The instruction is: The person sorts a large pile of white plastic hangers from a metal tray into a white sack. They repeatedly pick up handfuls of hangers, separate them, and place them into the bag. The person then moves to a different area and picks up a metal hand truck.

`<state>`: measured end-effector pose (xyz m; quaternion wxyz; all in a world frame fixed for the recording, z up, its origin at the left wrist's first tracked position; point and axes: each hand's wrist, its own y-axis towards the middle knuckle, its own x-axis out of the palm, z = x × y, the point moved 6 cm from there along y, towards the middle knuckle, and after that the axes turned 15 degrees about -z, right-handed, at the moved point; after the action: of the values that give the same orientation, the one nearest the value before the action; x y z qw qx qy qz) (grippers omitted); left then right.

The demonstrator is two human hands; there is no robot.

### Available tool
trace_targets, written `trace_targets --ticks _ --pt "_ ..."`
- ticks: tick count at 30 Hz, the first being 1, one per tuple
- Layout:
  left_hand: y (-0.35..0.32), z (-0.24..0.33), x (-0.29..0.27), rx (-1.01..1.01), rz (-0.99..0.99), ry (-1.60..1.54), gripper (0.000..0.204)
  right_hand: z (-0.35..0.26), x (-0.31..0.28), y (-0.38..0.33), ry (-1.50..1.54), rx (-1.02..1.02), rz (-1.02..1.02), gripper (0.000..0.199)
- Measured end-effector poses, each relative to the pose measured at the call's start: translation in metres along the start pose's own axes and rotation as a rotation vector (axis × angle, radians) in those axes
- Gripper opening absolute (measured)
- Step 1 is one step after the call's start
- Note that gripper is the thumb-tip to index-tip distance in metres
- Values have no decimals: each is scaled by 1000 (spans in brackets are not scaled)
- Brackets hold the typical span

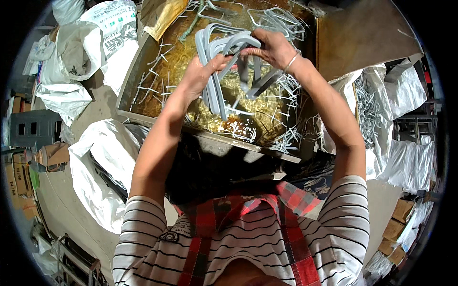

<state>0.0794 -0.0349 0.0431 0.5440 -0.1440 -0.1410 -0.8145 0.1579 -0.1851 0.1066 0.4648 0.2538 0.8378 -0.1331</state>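
My left hand (200, 76) grips a stack of grey plastic hangers (212, 93) by its side, held upright above a metal tray (138, 76). My right hand (273, 47), with a thin bangle at the wrist, holds the curved top of another grey hanger (248, 40) against that stack. The tray's yellowish floor is strewn with several thin white plastic offcuts (281, 102). More grey hangers (276, 19) lie at the tray's far end.
White sacks (95, 43) pile up at the left, and one open white bag (100, 171) sits beside my left elbow. Another bag of pale plastic pieces (372, 109) stands at the right. A brown board (362, 33) lies at the far right; cardboard boxes (396, 224) lower right.
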Motion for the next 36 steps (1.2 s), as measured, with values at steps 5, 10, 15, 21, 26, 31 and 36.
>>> trace_targets --ticks 5,10,15,21,26,31,36 --pt "-7 -3 -19 -149 188 66 35 11 0 29 42 -151 258 48" --pt "-27 0 -69 4 574 -501 22 168 59 40 172 275 125 39" --pt "-32 12 -79 25 589 -457 36 240 187 66 -346 457 -407 35" --pt "-31 8 -91 6 551 -293 38 252 231 62 -354 658 -579 35" --pt "-19 -15 -96 -77 577 -101 26 225 175 28 -103 770 -259 36" --pt "3 -57 -66 -72 410 -38 28 124 117 8 407 591 51 55" --pt "16 -70 -22 -45 236 -280 29 34 115 22 643 400 149 68"
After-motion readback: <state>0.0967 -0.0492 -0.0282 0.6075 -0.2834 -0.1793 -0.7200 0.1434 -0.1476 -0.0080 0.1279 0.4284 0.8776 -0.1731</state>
